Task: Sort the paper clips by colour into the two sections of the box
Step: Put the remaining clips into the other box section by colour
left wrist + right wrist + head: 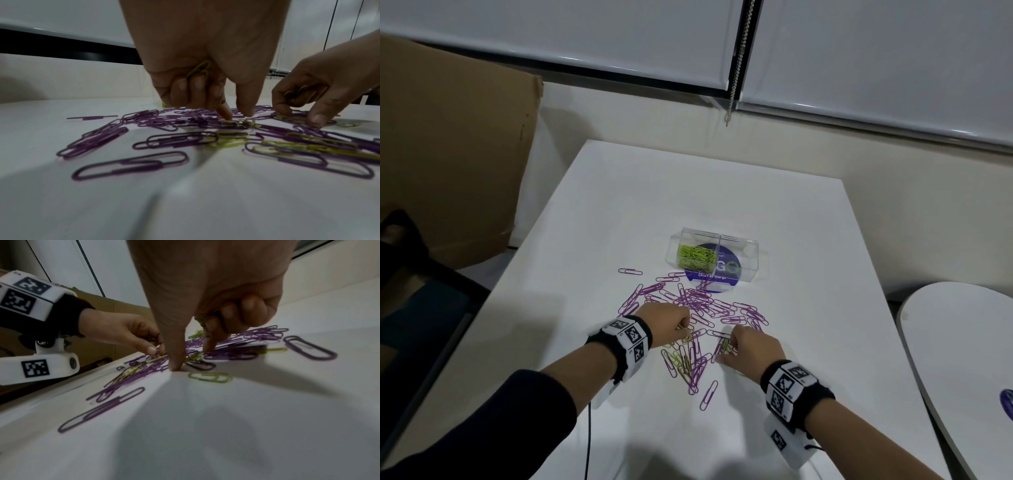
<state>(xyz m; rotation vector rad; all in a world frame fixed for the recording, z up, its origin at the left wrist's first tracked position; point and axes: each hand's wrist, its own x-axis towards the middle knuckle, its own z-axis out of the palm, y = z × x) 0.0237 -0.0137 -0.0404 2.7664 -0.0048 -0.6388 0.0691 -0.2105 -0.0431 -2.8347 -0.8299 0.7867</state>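
- Head view: both hands down over the near part of the clip scatter on the white tabletop (791,222). Left hand (666,323) has its grip curled on green clips (686,337); right hand (751,347) likewise curled, green clips bunched at its fingers.
- Clear two-section box (717,258) sits beyond the scatter, well apart from the hands. Its left section holds sorted green clips (695,255); right section looks empty of clips, not certain. Purple clips (709,305) spread loose between box and hands, more mixed purple/green below the wrists.
- Left wrist view: left hand (205,56) with its last fingers folded on green clips (198,69) against the palm; index finger and thumb reach down to a green clip (249,123) on the tabletop. Right hand (320,91) opposite, also holding green clips.
- Right wrist view: right hand (216,288) with green clips (200,320) tucked under its folded fingers, thumb tip on the tabletop, index tip on the pile. Single green clip (210,377) lies just beside the thumb.
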